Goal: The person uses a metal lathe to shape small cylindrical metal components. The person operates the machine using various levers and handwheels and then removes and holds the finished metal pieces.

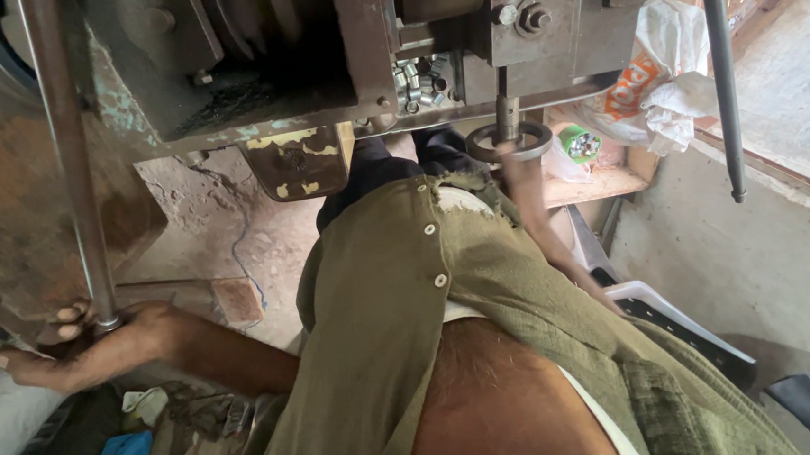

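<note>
Press machine (251, 67): a heavy, rusted body with flaking green paint fills the upper view; a judgement only, but any stroke while fingers are under the tool post could crush them.
Long lever bar (67, 156): a worn steel rod running down the left side; the left hand (71, 341) has its grip wrapped round the lower end, fingers curled tight on it. A slick, smooth bar could slide through that hold.
Second rod (722, 72): hangs free at the right, near the wall; a lean that way could bump it.
Shirt (412, 331): loose olive cloth, frayed at the collar, hanging close to the machine front; it might snag on moving parts.
Right hand (522, 167): blurred, raised to the ring; I cannot tell whether its grip is spread or pinching.
Metal ring (509, 140): sits round the vertical post just under the machine head, at the right hand; badly seated, it could jam or jump out.
Small metal pieces (419, 84): heaped in a recess left of the post; vibration could spill them.
</note>
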